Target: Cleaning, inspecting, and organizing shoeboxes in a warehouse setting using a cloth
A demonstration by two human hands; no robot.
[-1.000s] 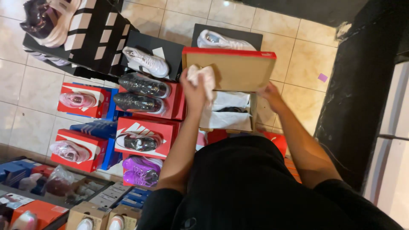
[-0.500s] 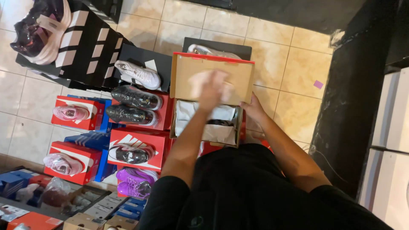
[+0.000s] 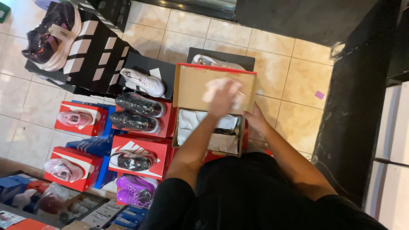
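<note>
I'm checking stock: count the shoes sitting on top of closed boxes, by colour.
White shoes: 2
Pink shoes: 2
Black or dark grey shoes: 3
Bright purple shoes: 1
Dark purple shoes with pale sole: 1
Total: 9

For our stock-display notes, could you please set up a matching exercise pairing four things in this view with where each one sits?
Things:
1. white sneaker
2. purple sneaker
3. crumpled white tissue paper
4. dark maroon chunky shoe

Places:
A. on the black striped box at top left
B. in the left hand
C. on a black box beside the open cardboard shoebox
D. lowest in the middle column of shoes

Pairs: 1-C, 2-D, 3-B, 4-A
</note>
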